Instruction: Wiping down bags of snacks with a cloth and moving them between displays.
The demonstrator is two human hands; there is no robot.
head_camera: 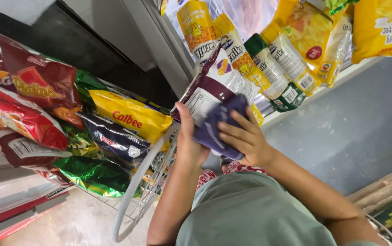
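My left hand [189, 143] grips the lower edge of a maroon and white snack bag [214, 84] and holds it up in front of me. My right hand [246, 136] presses a purple cloth [216, 125] flat against the bag's lower part, fingers spread over it. The bag is just right of a white wire rack [134, 191] packed with snack bags.
The rack holds a yellow bag [130, 119], red bags [41, 82], a dark blue bag [114, 139] and a green bag [96, 175]. More yellow and green snack bags [268, 64] hang in a row above. There is grey floor [355, 127] at right and wooden planks [382, 184] at lower right.
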